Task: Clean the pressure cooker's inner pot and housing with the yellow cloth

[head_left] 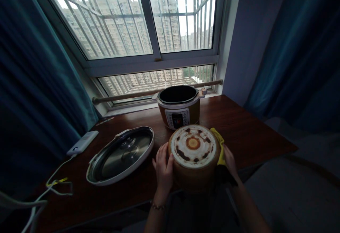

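Note:
An inner cooking pot (193, 148) is held tipped toward me at the table's front edge, its stained, scorched round bottom facing the camera. My left hand (164, 165) presses flat on the pot's left side. My right hand (228, 160) is on its right side and pins a yellow cloth (219, 144) against the pot. Behind it stands the electric cooker body (178, 107), open and dark inside, with a control panel on its front.
The cooker's lid (120, 155) lies upside down on the dark wooden table (247, 126) to the left. A white power bank (83, 142) with a white cable (57, 178) lies at the far left. A window with bars and blue curtains rise behind.

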A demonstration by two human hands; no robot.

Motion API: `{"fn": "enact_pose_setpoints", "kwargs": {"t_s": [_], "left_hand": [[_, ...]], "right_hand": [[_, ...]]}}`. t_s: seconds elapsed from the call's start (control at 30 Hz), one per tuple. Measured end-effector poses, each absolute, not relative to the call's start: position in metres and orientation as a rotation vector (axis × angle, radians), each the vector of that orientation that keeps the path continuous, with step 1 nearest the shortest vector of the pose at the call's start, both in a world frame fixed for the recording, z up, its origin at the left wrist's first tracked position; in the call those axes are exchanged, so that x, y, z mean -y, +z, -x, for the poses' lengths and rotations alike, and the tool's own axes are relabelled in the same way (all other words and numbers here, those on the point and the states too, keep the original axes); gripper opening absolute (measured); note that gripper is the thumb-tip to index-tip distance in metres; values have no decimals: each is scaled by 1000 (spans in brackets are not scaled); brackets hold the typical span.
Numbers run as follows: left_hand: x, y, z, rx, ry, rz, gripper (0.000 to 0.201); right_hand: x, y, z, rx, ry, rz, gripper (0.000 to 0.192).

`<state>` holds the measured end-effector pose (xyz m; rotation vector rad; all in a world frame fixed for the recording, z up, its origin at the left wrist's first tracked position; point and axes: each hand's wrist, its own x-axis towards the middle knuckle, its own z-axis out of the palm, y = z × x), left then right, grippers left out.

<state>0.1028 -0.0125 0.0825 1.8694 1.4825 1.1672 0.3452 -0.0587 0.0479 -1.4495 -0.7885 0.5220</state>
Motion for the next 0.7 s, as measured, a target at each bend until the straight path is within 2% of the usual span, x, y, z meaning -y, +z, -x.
{"fn": "enact_pose_setpoints", "kwargs": {"t_s": [0.13,0.3,0.43,0.57,0.7], "left_hand": [[13,81,-104,-1513,1167,-1883,40],[14,81,-105,-1531,1162,-1893,40],[15,84,-106,-1544,1172,-1894,39],[13,85,-104,-1477,1184,-1804,38],[5,79,-100,-1161,1204,-1487,46]], "right_hand": [[51,88,-333,700,572,1403,57],[75,102,-286,1310,-4,1454,36],[108,90,-243,1633,-276,1401,39],[124,83,-217,1574,-345,1383,39],[125,95,-210,1520,-323,1453,34]]}}
